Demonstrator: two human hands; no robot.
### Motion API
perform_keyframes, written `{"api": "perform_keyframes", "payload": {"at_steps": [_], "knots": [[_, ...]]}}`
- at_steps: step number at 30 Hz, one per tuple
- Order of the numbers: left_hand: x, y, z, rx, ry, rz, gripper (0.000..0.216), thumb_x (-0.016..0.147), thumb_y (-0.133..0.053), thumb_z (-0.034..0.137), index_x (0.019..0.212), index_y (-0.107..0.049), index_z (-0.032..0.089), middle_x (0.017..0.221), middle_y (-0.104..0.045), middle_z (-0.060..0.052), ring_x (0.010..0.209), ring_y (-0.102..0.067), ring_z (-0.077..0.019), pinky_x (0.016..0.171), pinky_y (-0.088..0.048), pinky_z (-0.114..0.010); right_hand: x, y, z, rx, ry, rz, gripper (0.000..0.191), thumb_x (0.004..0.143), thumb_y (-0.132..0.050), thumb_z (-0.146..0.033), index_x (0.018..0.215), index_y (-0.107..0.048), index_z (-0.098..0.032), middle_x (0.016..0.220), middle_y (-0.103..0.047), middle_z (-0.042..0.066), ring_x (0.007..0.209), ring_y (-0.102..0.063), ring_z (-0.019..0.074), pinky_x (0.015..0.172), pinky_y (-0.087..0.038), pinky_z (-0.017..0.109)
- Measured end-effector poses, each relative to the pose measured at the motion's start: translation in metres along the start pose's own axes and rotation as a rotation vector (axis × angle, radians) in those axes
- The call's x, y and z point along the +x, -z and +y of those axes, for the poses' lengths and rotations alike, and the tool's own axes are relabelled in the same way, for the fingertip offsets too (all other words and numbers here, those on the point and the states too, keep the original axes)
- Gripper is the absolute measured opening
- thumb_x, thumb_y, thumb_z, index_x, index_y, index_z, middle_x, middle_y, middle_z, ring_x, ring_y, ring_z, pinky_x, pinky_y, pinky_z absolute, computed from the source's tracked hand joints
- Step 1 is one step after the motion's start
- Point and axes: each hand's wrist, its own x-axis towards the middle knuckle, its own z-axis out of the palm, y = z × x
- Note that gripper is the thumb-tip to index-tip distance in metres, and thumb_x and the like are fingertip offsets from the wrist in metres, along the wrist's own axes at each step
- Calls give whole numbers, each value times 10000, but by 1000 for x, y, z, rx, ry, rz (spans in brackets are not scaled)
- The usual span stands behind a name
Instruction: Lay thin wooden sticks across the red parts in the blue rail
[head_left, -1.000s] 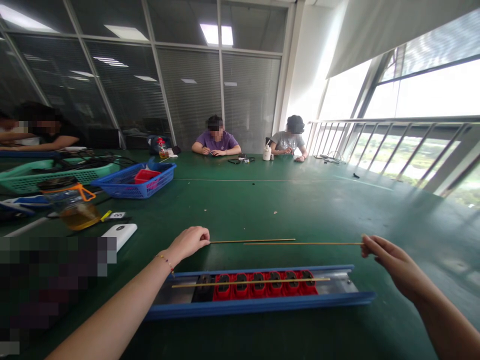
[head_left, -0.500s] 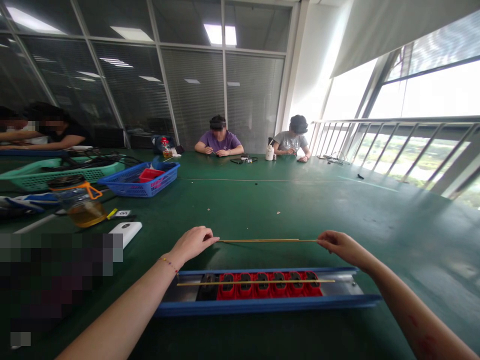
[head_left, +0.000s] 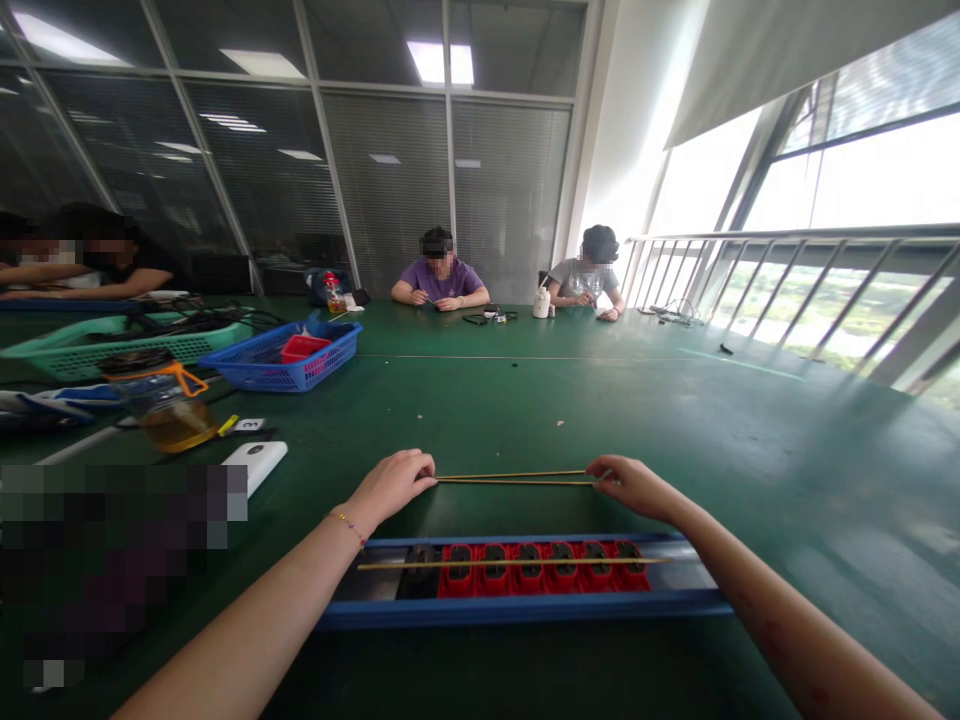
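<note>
Two thin tan sticks (head_left: 517, 480) stretch between my hands above the green table, meeting at the left and spreading slightly apart at the right. My left hand (head_left: 401, 477) is closed in a pinch on their left ends. At the other ends, the fingertips of my right hand (head_left: 626, 482) touch both sticks, the upper one at the index finger and the lower one at the thumb. Nearer to me lies a blue-edged metal channel (head_left: 525, 607) with a row of red blocks (head_left: 529, 585) with dark tops in it. A third thin stick (head_left: 480, 564) rests lengthwise across those blocks.
To the left stand a jar of amber liquid (head_left: 176, 425), a white power bank (head_left: 259, 462), a blue basket (head_left: 300, 375) with a red container in it, and a green basket (head_left: 67, 350). Two people (head_left: 441, 280) sit across the table (head_left: 675, 420); others are at far left.
My right hand has moved left along the sticks. Their right ends, close together before, now spread apart. My left hand has stayed almost in place.
</note>
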Motion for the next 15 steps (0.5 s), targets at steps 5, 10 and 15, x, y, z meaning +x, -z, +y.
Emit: {"api": "perform_keyframes", "payload": {"at_steps": [5, 10, 15], "knots": [[0, 1, 1, -7, 4, -4, 169, 788, -494, 345, 777, -608, 221, 790, -579, -17, 740, -540, -155, 624, -365, -241, -24, 13, -19, 50, -19, 6, 273, 809, -465, -422, 847, -622, -201, 780, -637, 21, 708, -565, 169, 650, -436, 277], [0, -2, 0, 7, 9, 5, 151, 788, -494, 329, 761, -599, 224, 777, -568, -10, 695, -534, -145, 596, -350, -237, -68, 27, -39, 95, -42, -127, 375, 832, -410, -508, 724, -594, -199, 652, -582, -8, 578, -495, 129, 535, -393, 231], [0, -3, -2, 6, -8, 17, 145, 792, -491, 332, 770, -591, 230, 771, -562, -5, 679, -534, -141, 594, -352, -234, -95, 27, -49, 73, -49, -209, 350, 838, -416, -504, 754, -594, -215, 682, -597, -1, 590, -496, 132, 530, -372, 224]]}}
